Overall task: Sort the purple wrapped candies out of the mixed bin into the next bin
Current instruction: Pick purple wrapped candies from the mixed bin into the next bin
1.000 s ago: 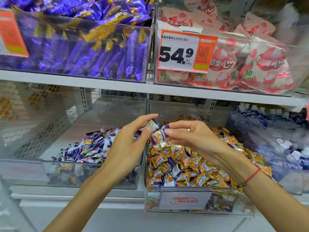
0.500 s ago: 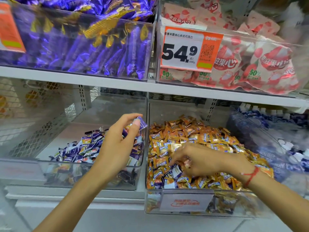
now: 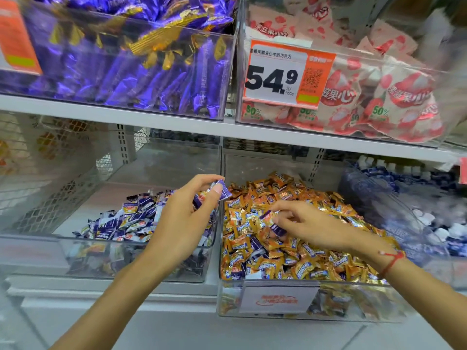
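Pinching a purple wrapped candy (image 3: 274, 222) between thumb and fingertips, the right hand (image 3: 307, 223) is lifting it just clear of the orange heap near the middle of the mixed bin (image 3: 379, 303); the other fingers are curling loosely over the pile, probably so the pick disturbs only this one piece. The left hand (image 3: 185, 218) is holding several purple candies (image 3: 219, 192) bunched between thumb and fingers, and it is hovering at the right wall of the next bin (image 3: 141, 263), right by the divider between the two bins. That spot seems chosen on purpose: it is keeping the collecting hand close to the picking hand, so each find has only a short way to travel. Below the left hand, the sorted purple pile (image 3: 126, 221) is lying toward the front of the next bin, with its back half bare. More purple wrappers are showing among the orange ones along the front edge of the mixed bin, so I judge the sorting far from done.
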The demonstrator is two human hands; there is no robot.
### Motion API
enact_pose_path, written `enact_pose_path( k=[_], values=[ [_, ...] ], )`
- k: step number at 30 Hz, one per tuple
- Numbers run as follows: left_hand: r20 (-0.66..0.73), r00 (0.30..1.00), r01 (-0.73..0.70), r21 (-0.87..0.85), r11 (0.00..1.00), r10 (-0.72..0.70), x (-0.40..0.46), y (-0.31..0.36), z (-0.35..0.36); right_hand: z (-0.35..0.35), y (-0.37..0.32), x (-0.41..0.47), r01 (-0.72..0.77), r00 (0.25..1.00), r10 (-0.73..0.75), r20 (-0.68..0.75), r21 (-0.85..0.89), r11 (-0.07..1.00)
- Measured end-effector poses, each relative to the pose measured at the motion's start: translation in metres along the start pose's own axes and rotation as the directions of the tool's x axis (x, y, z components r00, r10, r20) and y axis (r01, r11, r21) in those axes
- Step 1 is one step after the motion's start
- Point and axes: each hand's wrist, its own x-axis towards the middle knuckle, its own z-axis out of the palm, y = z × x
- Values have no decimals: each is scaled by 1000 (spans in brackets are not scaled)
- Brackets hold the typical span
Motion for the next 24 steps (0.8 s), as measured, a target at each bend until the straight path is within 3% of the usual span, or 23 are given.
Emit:
enact_pose_path(
  k=[3, 11, 14, 17, 20, 24],
  values=[
    [7, 1000, -9, 9, 1000, 9, -1, 1, 4, 12, -10, 10, 133, 991, -122, 55, -501, 855],
    [-7, 1000, -6, 11, 1000, 6, 2, -2, 4, 35, -16, 36, 250, 964, -108, 244, -684, 686],
    [19, 1000, 7, 21, 1000, -7, 1, -2, 3, 34, -19, 44, 274, 946, -68, 317, -670, 690],
    [31, 999, 7, 9, 1000, -7, 0, -1, 0, 19, -16, 41, 212, 940, -35, 339, -503, 838],
    [22, 1000, 14, -4, 1000, -13, 0, -3, -5, 0, -5, 26, 88, 952, -3, 305, -268, 959],
    [26, 1000, 13, -2, 1000, -13, 1, -3, -9, -21, 4, 1, 53, 979, -28, 204, -114, 992]
  ],
)
